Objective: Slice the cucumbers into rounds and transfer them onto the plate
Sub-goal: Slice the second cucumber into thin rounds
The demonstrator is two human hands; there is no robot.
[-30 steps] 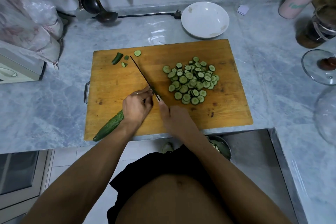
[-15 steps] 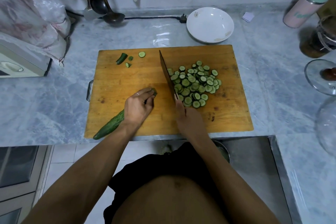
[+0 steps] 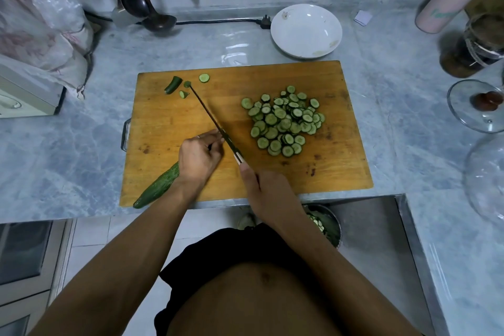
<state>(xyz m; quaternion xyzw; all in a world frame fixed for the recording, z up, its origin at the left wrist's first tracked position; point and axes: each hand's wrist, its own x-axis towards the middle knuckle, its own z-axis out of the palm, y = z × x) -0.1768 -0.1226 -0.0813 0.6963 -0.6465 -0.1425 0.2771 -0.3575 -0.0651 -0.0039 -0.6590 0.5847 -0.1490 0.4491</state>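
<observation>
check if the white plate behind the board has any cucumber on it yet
Empty: the round white plate shows only bare, faintly smeared surface.

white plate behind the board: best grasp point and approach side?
Pinch the white plate at its near rim, the edge facing the cutting board, coming from above and the front. It sits upright and shallow with a raised rim, so thumb inside and fingers under the lip should hold. The plug and cord crowd its left side, so avoid that side.
</observation>
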